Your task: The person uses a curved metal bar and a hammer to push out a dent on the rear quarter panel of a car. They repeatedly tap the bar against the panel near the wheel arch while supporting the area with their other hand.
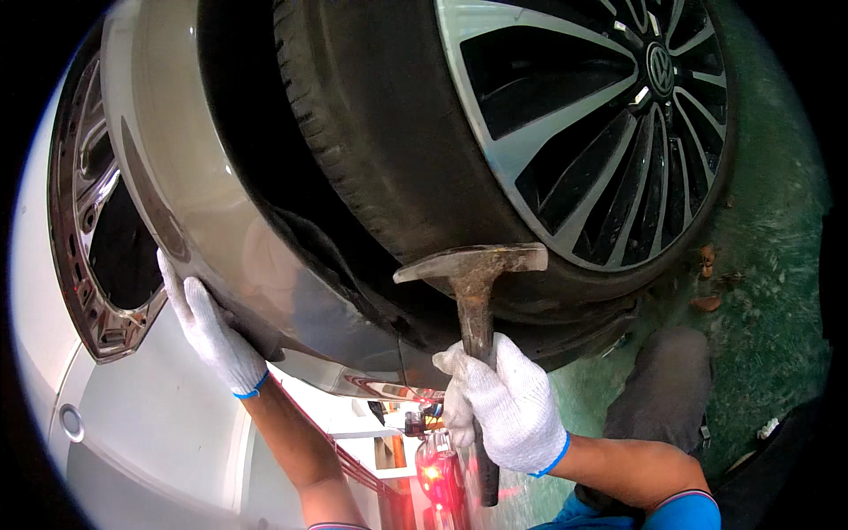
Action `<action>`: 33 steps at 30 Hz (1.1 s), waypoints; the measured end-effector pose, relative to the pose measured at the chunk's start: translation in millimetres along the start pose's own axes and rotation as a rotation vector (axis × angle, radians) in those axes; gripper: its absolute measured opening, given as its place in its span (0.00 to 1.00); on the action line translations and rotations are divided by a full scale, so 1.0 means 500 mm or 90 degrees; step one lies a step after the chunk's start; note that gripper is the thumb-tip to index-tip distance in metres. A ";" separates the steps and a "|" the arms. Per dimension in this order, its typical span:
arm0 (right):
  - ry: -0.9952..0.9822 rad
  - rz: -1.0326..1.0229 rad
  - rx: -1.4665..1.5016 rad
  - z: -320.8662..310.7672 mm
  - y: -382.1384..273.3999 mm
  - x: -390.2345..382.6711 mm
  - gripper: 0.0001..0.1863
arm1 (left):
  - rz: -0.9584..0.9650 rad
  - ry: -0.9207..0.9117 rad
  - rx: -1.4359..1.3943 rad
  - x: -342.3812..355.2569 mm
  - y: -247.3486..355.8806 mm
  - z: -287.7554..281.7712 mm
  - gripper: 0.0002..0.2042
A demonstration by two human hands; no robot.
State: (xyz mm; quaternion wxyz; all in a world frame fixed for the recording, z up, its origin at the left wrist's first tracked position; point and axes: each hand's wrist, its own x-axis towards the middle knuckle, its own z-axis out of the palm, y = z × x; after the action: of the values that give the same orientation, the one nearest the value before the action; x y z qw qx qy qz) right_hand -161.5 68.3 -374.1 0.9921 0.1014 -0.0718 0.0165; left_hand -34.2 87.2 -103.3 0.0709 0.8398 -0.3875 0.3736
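Note:
My right hand (517, 411), in a white knit glove with a blue cuff, is closed around the handle of a hammer (475, 305). The worn metal head is uppermost, one end blunt and the other tapered, and it appears in front of the tire (380, 132). My left hand (212, 336), gloved the same way, lies with fingers stretched out along the edge of a beige-grey car fender (252, 238). Its palm side is hidden. Between fender and tire runs the dark wheel arch (252, 115).
A silver and black alloy wheel (574, 132) fills the upper right. The raised hood (97, 221) stands at the left. Green floor (777, 238) with small brown debris (706, 303) lies at the right, near a grey-trousered knee (667, 380). Red lights glow on a car (442, 473) behind.

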 end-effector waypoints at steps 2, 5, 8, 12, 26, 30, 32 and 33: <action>0.025 0.010 0.020 0.023 0.002 -0.003 0.16 | 0.003 -0.005 0.002 -0.002 -0.002 -0.005 0.27; -0.008 0.078 0.071 0.038 0.025 -0.002 0.14 | 0.013 -0.015 0.006 -0.001 -0.007 -0.011 0.28; -0.022 0.086 0.048 0.049 0.009 0.000 0.14 | 0.046 -0.015 -0.028 0.002 -0.024 -0.010 0.28; 0.009 0.126 -0.012 0.042 -0.008 0.009 0.14 | 0.003 -0.036 -0.026 0.004 -0.004 0.009 0.29; 0.538 -0.272 -0.114 0.195 -0.116 -0.041 0.29 | 0.000 -0.071 0.127 0.036 0.002 -0.018 0.34; 0.661 -0.077 0.042 0.244 -0.069 -0.076 0.10 | -0.059 -0.056 0.170 0.053 -0.007 -0.009 0.38; 0.594 0.065 0.047 0.248 -0.046 -0.082 0.13 | -0.103 -0.062 0.123 0.043 0.016 0.011 0.40; 0.546 0.104 -0.022 0.252 -0.041 -0.082 0.15 | -0.159 -0.094 0.046 0.040 0.011 0.005 0.41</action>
State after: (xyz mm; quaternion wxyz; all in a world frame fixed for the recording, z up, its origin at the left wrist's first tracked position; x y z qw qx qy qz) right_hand -218.5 21.7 -261.8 0.9290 0.0627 0.3389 0.1346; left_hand -28.2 70.1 -92.4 0.0582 0.9086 -0.2705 0.3130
